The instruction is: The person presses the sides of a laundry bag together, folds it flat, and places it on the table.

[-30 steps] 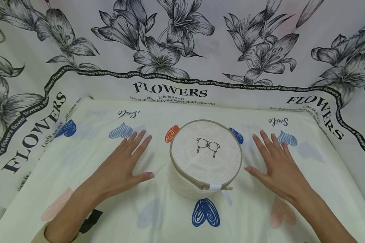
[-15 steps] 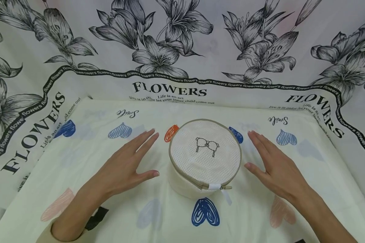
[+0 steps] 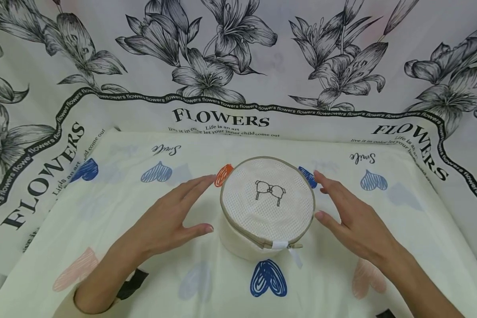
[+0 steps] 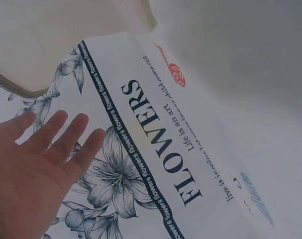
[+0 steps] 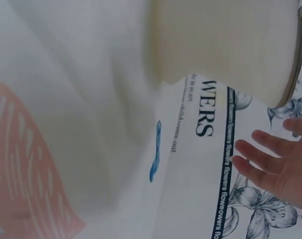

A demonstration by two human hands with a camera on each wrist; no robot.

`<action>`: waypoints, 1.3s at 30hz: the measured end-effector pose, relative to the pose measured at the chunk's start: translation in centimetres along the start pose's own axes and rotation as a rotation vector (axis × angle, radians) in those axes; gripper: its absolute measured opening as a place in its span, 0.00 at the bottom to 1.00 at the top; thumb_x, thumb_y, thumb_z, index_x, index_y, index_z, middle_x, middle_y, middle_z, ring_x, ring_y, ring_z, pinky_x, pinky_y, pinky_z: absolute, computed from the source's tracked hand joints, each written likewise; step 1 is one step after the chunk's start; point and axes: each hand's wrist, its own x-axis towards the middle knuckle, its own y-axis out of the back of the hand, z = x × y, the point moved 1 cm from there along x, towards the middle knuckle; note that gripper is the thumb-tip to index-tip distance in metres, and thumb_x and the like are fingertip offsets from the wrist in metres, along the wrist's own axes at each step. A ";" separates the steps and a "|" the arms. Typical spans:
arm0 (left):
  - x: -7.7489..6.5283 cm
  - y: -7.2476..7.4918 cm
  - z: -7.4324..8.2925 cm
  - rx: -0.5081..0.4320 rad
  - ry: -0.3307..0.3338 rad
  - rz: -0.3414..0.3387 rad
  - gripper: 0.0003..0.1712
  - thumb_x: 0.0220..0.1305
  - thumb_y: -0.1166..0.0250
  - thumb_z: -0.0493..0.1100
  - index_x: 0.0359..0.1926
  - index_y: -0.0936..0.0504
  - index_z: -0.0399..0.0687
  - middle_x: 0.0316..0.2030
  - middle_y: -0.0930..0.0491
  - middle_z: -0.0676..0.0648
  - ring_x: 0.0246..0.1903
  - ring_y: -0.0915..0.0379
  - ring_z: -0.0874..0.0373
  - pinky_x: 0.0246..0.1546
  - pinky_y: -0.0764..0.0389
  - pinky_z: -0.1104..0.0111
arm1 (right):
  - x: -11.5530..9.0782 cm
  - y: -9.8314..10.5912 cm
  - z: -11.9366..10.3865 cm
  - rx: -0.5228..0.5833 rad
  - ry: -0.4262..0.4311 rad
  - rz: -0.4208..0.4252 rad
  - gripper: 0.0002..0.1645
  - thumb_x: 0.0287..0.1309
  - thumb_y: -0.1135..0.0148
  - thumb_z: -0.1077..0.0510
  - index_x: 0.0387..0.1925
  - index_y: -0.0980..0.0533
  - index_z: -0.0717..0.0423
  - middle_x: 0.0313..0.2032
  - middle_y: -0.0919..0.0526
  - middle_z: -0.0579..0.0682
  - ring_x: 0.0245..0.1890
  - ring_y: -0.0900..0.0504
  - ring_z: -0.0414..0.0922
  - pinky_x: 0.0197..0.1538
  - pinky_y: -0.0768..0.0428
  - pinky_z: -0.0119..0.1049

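A round cream zippered pouch [image 3: 268, 203] stands upright in the middle of the cloth, its white mesh lid edged in tan and printed with two sheep-like figures. The zipper is closed round the lid, with its pull [image 3: 296, 246] at the front. To the left of the pouch my left hand [image 3: 171, 218] is held with straight, relaxed fingers, a small gap from its side. On the other side my right hand [image 3: 353, 216] has its fingertips right at the lid's rim, fingers slightly bent. Both wrist views show the pouch's cream wall [image 4: 31, 45] beyond the fingers.
A pale cloth [image 3: 222, 282] with printed hearts and "Smile" lettering covers the table. Behind and at the sides hangs a white curtain [image 3: 278, 79] with black lily drawings. A black strap piece [image 3: 133, 283] shows under the left wrist.
Both hands have moved inward toward the pouch, the left one rightward and the right one leftward, with spread fingers drawn together. The pouch stays in place.
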 end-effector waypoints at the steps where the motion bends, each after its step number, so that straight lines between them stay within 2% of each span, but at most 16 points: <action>1: 0.1 0.0 0.1 -0.012 -0.006 0.004 0.56 0.57 0.34 0.71 0.79 0.54 0.68 0.74 0.43 0.52 0.70 0.40 0.49 0.63 0.30 0.46 | 0.1 0.0 -0.1 0.014 0.004 0.003 0.46 0.66 0.39 0.45 0.79 0.52 0.35 0.69 0.32 0.48 0.58 0.22 0.54 0.47 0.18 0.58; 5: 0.2 -0.1 0.3 -0.035 -0.031 0.023 0.55 0.58 0.35 0.71 0.79 0.51 0.67 0.74 0.41 0.53 0.69 0.40 0.51 0.62 0.28 0.48 | 0.4 -0.3 -0.5 0.082 0.034 0.050 0.46 0.66 0.37 0.51 0.78 0.49 0.37 0.64 0.27 0.46 0.52 0.19 0.45 0.47 0.16 0.44; 8: 0.3 -0.3 0.5 -0.041 -0.061 0.039 0.54 0.58 0.33 0.68 0.78 0.50 0.65 0.73 0.40 0.53 0.69 0.39 0.52 0.63 0.28 0.50 | 0.6 -0.5 -0.9 0.147 0.030 0.100 0.44 0.66 0.36 0.55 0.77 0.45 0.38 0.60 0.24 0.44 0.45 0.17 0.39 0.40 0.16 0.33; 11: 0.6 -0.6 0.6 -0.065 -0.075 0.041 0.53 0.59 0.31 0.63 0.78 0.50 0.65 0.72 0.39 0.54 0.69 0.38 0.54 0.63 0.29 0.51 | 0.9 -0.6 -1.2 0.219 -0.003 0.124 0.42 0.65 0.35 0.55 0.75 0.41 0.35 0.57 0.21 0.43 0.40 0.17 0.37 0.36 0.17 0.27; 16: 1.1 -1.0 1.0 -0.135 -0.076 0.053 0.50 0.62 0.30 0.57 0.78 0.48 0.68 0.70 0.36 0.58 0.63 0.31 0.58 0.60 0.25 0.53 | 1.2 -0.6 -1.7 0.401 -0.036 0.118 0.38 0.62 0.33 0.60 0.71 0.34 0.38 0.53 0.20 0.45 0.40 0.17 0.38 0.39 0.17 0.27; 20: 1.6 -1.2 1.3 -0.192 -0.101 0.110 0.43 0.65 0.31 0.51 0.76 0.42 0.63 0.64 0.29 0.58 0.57 0.27 0.61 0.56 0.22 0.59 | 1.4 -0.6 -1.9 0.535 -0.047 0.103 0.35 0.62 0.33 0.63 0.68 0.30 0.43 0.52 0.21 0.48 0.38 0.17 0.41 0.38 0.15 0.33; 23: 1.9 -1.3 1.5 -0.243 -0.101 0.159 0.37 0.67 0.33 0.48 0.74 0.36 0.59 0.59 0.25 0.57 0.53 0.24 0.61 0.52 0.20 0.64 | 1.6 -0.6 -2.0 0.601 -0.076 0.078 0.34 0.62 0.33 0.63 0.68 0.30 0.42 0.54 0.22 0.48 0.36 0.16 0.43 0.36 0.14 0.36; 28: 2.4 -1.2 2.1 -0.314 -0.054 0.230 0.30 0.67 0.33 0.47 0.68 0.28 0.54 0.54 0.20 0.55 0.46 0.20 0.63 0.44 0.18 0.70 | 1.6 -0.6 -2.0 0.645 -0.159 0.038 0.32 0.63 0.33 0.58 0.67 0.30 0.41 0.55 0.25 0.48 0.34 0.16 0.46 0.36 0.14 0.38; 31: 2.7 -1.2 2.5 -0.379 -0.005 0.260 0.28 0.65 0.31 0.46 0.65 0.25 0.52 0.53 0.19 0.55 0.43 0.19 0.65 0.44 0.18 0.71 | 1.7 -0.6 -2.0 0.658 -0.198 0.021 0.33 0.63 0.32 0.57 0.68 0.30 0.40 0.55 0.26 0.49 0.34 0.16 0.47 0.37 0.14 0.39; 35: 2.9 -1.2 3.0 -0.493 0.074 0.275 0.26 0.62 0.28 0.45 0.61 0.22 0.53 0.50 0.18 0.57 0.42 0.19 0.67 0.43 0.17 0.71 | 1.8 -0.6 -2.0 0.668 -0.235 0.002 0.34 0.62 0.32 0.55 0.69 0.31 0.40 0.56 0.26 0.50 0.34 0.16 0.47 0.38 0.14 0.39; 39: 2.9 -1.1 3.0 -0.568 0.140 0.268 0.26 0.61 0.27 0.44 0.60 0.21 0.55 0.50 0.18 0.57 0.40 0.19 0.66 0.41 0.16 0.71 | 1.9 -0.8 -2.0 0.702 -0.248 -0.015 0.35 0.62 0.32 0.56 0.69 0.31 0.42 0.55 0.27 0.51 0.34 0.16 0.48 0.38 0.14 0.40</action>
